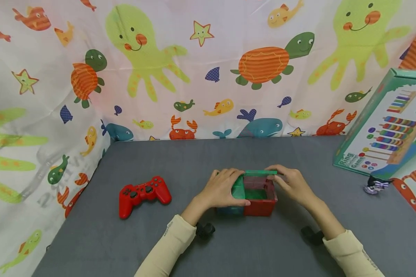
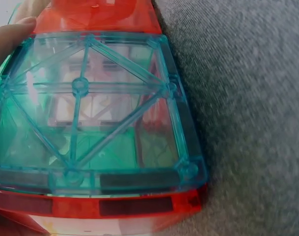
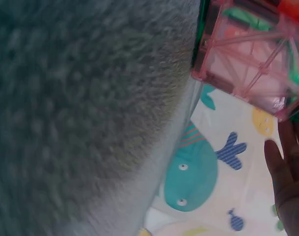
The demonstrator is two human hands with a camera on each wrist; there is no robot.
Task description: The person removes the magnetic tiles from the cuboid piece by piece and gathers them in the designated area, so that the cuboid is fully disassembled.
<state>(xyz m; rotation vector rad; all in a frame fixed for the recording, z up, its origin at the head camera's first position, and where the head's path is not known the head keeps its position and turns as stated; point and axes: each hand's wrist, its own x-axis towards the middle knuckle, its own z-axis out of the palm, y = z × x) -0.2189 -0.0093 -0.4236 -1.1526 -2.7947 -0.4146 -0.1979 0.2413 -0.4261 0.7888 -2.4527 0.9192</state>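
A box built of see-through magnetic tiles stands on the grey cloth. Its right part has red walls [image 1: 261, 209], an uncovered top and a green bottom. A blue tile [image 2: 124, 88] with crossed ribs forms one side in the left wrist view. My left hand [image 1: 225, 189] grips the left part from above, thumb along the front edge, fingers toward the back. At the back rim stands a green magnetic tile [image 1: 260, 172]. My right hand [image 1: 292, 184] pinches its right end between thumb and fingers. A pink ribbed tile [image 3: 252, 59] shows beside the right fingertips [image 3: 274, 152].
A red game controller [image 1: 145, 195] lies to the left. At the right leans a green-edged toy carton [image 1: 384, 127], with a small dark-and-white figurine [image 1: 376, 185] before it. A printed sea-animal curtain [image 1: 201, 88] borders the table's back and sides.
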